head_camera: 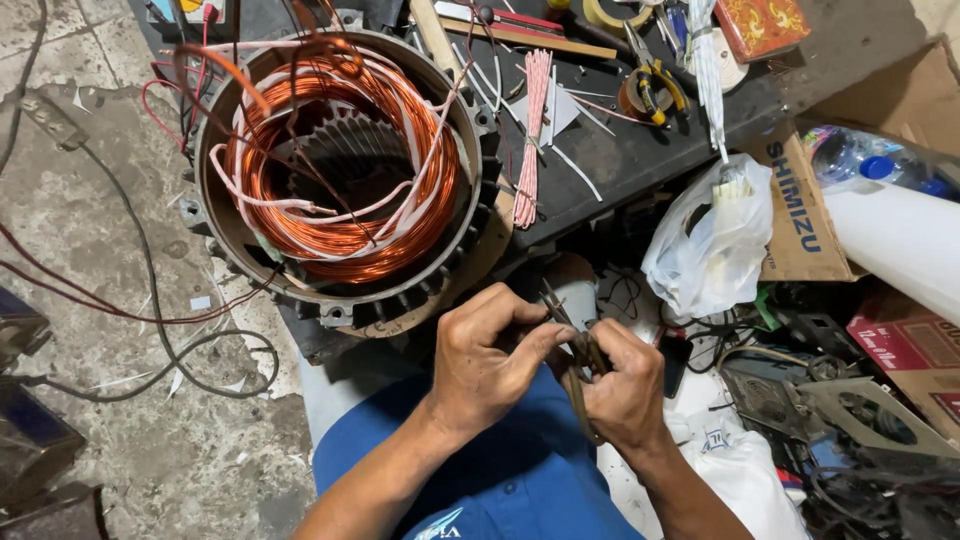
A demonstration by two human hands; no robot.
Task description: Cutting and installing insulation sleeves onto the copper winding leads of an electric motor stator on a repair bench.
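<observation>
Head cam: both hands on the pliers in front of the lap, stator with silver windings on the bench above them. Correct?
Not quite. In the head view the windings in the stator are copper-orange, laced with white sleeving, not silver. The rest holds: the left hand and right hand both hold the pliers in front of the lap, and the stator sits on the bench above them.

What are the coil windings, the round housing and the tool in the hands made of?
Coil windings: bare-looking copper wire, shiny orange, likely enamelled. Round housing: dull grey metal, probably cast, grimy, with a finned rim. Tool held between left hand and right hand: dark metal, looks worn; its type is unclear.
</observation>
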